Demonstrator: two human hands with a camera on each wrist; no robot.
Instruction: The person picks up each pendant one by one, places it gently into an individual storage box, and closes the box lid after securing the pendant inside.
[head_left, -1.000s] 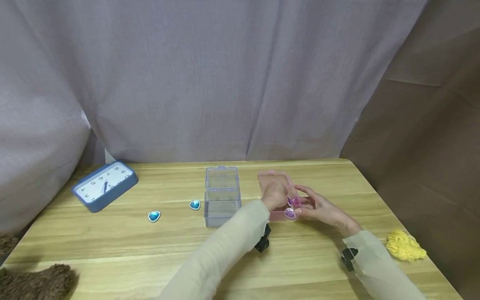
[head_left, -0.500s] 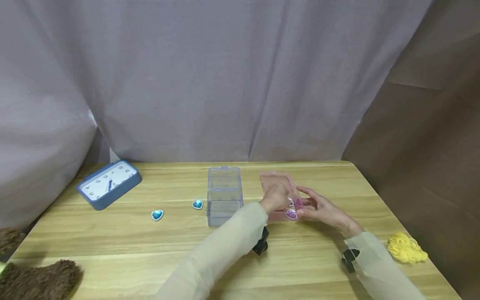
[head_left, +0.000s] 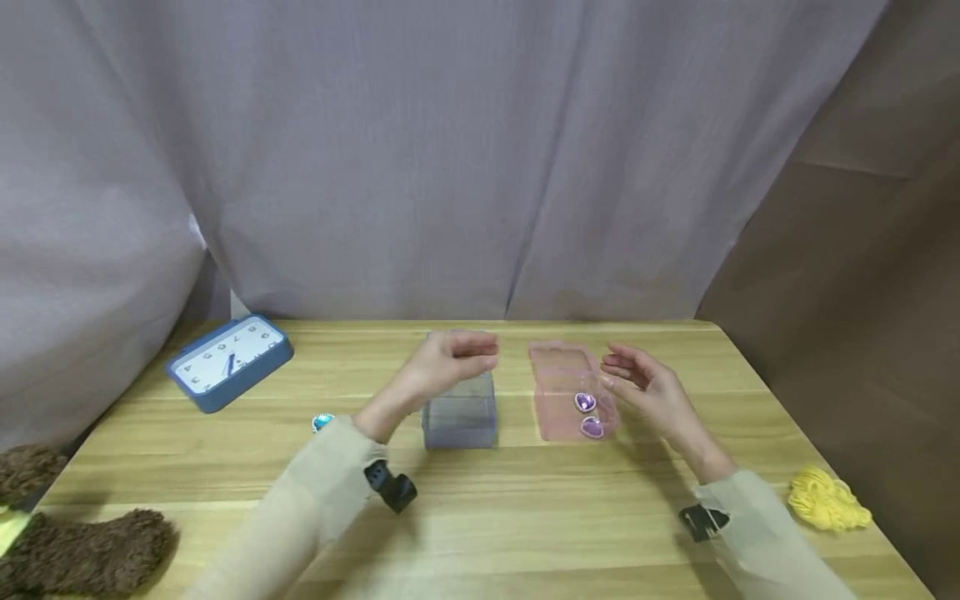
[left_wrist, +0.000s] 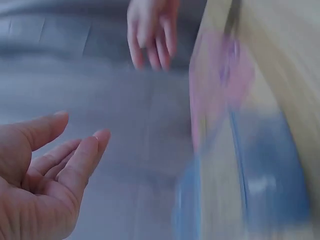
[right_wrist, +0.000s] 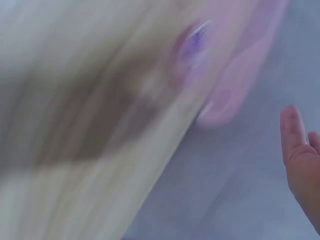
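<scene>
My left hand (head_left: pixel 438 367) is raised over the clear bluish box (head_left: pixel 461 425) and covers most of its open lid. In the left wrist view its thumb and fingers (left_wrist: pixel 75 170) are apart with nothing between them. The right hand (head_left: pixel 648 396) hovers at the right side of the open pink box (head_left: pixel 551 417), fingers loosely bent and holding nothing. Two purple heart-shaped gems with beaded rims, a rear one (head_left: pixel 585 402) and a front one (head_left: pixel 592 427), show at the pink box's right part. A blue heart gem (head_left: pixel 323 422) lies left of the left forearm, partly covered by the sleeve.
A blue clock (head_left: pixel 231 362) stands at the back left of the wooden table (head_left: pixel 525 533). A yellow yarn bundle (head_left: pixel 828 500) lies near the right edge. Brown fluffy material (head_left: pixel 90 554) is at the front left. A grey curtain (head_left: pixel 375 167) hangs behind.
My left hand has lifted out of the pink box and moved left over the bluish box, leaving both purple gems in view. The right hand has come off the pink box's side.
</scene>
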